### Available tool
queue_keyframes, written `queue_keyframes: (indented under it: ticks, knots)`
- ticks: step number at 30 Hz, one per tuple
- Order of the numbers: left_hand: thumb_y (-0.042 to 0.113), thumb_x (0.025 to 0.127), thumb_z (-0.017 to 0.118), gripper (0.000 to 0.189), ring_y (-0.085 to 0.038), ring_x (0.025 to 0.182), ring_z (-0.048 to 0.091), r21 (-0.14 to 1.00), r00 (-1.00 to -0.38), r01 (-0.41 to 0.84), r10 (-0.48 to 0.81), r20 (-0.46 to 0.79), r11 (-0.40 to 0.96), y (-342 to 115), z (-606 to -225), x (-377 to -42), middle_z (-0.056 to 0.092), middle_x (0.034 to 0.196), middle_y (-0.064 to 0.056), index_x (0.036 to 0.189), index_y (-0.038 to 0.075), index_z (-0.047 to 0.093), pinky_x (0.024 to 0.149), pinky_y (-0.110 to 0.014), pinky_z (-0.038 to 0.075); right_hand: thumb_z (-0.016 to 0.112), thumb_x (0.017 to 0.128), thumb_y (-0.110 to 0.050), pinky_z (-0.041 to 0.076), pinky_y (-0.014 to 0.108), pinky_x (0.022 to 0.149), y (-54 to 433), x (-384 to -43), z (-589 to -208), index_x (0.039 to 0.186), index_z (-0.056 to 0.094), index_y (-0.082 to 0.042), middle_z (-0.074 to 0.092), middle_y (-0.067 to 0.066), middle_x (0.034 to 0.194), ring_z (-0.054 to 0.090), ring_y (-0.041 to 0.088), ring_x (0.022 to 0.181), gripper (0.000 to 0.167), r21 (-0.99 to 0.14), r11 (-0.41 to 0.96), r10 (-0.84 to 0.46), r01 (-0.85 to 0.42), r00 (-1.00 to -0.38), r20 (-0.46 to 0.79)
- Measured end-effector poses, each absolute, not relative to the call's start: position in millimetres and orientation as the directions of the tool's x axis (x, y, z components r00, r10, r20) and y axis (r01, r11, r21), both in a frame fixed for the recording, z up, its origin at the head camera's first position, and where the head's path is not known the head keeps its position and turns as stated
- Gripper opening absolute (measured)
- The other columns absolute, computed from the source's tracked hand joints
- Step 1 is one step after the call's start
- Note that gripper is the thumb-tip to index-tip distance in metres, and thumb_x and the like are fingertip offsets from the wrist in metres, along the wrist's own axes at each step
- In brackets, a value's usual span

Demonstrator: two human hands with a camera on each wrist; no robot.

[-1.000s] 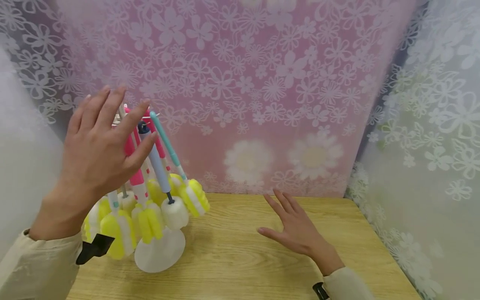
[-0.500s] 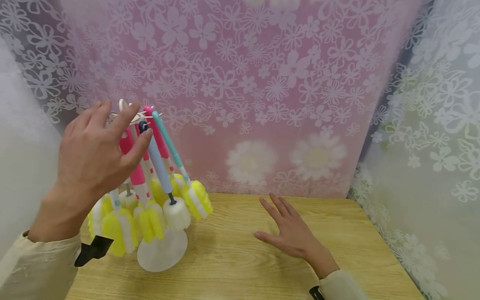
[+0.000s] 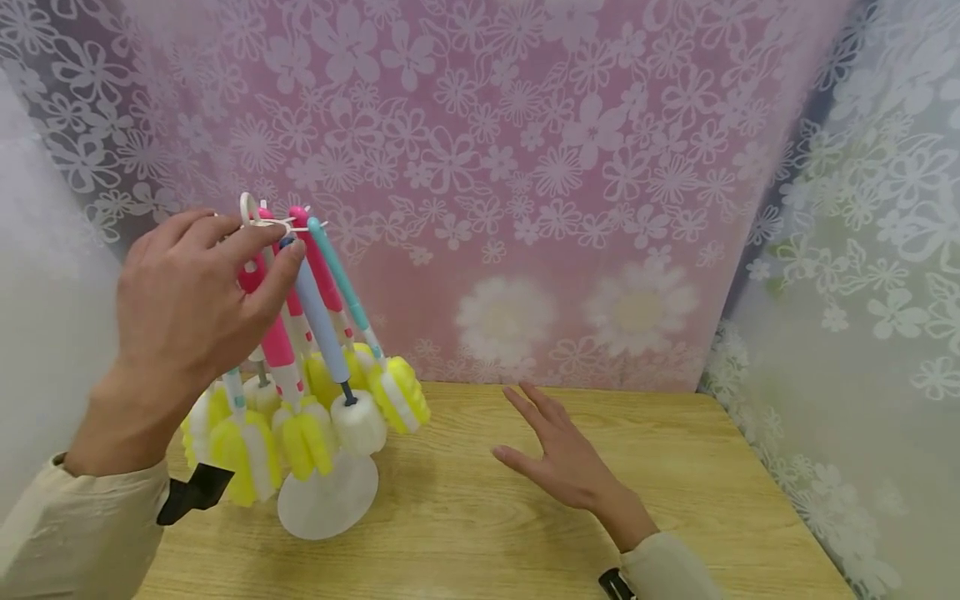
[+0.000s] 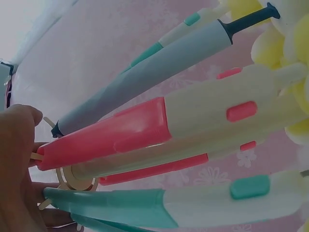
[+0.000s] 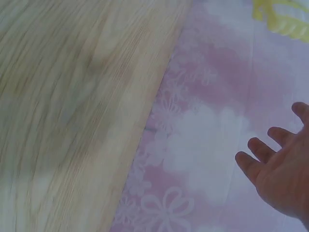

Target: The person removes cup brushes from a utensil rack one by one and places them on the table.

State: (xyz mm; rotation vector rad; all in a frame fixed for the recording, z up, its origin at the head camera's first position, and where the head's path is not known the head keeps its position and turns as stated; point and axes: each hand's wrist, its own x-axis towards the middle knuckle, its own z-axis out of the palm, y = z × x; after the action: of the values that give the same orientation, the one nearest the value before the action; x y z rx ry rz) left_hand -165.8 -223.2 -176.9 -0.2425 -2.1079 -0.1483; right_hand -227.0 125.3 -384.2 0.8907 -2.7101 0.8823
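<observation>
Several bottle brushes with yellow-and-white or white sponge heads [image 3: 358, 423] hang heads down from a white rack, whose round base [image 3: 330, 504] stands on the table's left half. Their handles are pink, teal and pale blue; the pale blue handle [image 3: 318, 312] has a dark tip. Over the rack's top is my left hand [image 3: 187, 300], its thumb and forefinger extended beside the hooks and the dark tip. In the left wrist view, fingers lie behind the pink handle [image 4: 106, 133] and teal handle [image 4: 116, 203]; contact is partly hidden. My right hand [image 3: 562, 454], fingers spread, holds nothing over the table.
A wood-grain table [image 3: 465, 533] lies beneath, its far edge meeting a pink flowered backdrop [image 3: 510, 183]. Pale flowered sheeting [image 3: 885, 292] stands along the right side. The brush heads hang close together around the rack.
My left hand has come down onto the rack's top, its fingers lower and more bent, uncovering the white top loop. My right hand has drifted left, still spread.
</observation>
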Motion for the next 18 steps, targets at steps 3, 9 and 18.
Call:
queue_keyframes:
  ticks: [3, 9, 18]
  knots:
    - [0.036, 0.091, 0.055, 0.038, -0.04, 0.106, 0.056, 0.021, -0.455, 0.24, 0.093, 0.885, 0.971, -223, -178, -168, 0.067, 0.103, -0.019, 0.107, 0.006, 0.072, 0.089, -0.057, 0.043, 0.05, 0.093, -0.054, 0.03, 0.067, 0.098, 109, -228, -380, 0.15, 0.017, -0.042, 0.012, -0.01, 0.157, 0.017, 0.026, 0.142, 0.067, -0.576, 0.575, -0.48, -0.58, -0.81, 0.336]
    - [0.037, 0.094, 0.047, 0.043, -0.041, 0.103, 0.055, 0.023, -0.385, 0.25, 0.078, 0.92, 0.968, -220, -182, -174, 0.067, 0.096, -0.02, 0.102, 0.002, 0.072, 0.086, -0.057, 0.042, 0.049, 0.098, -0.04, 0.031, 0.054, 0.105, 78, -231, -361, 0.148, 0.029, -0.034, 0.028, -0.006, 0.152, 0.03, 0.019, 0.138, 0.055, -0.714, 0.358, -0.483, -0.602, -0.773, 0.41]
    - [0.033, 0.095, 0.043, 0.044, -0.042, 0.107, 0.053, 0.004, -0.369, 0.26, 0.095, 0.924, 0.966, -219, -186, -177, 0.065, 0.097, -0.022, 0.103, 0.0, 0.071, 0.094, -0.056, 0.039, 0.045, 0.102, -0.023, 0.041, 0.039, 0.102, 41, -241, -324, 0.143, 0.043, -0.021, 0.046, -0.001, 0.14, 0.047, 0.02, 0.126, 0.041, -0.771, 0.104, -0.502, -0.628, -0.702, 0.505]
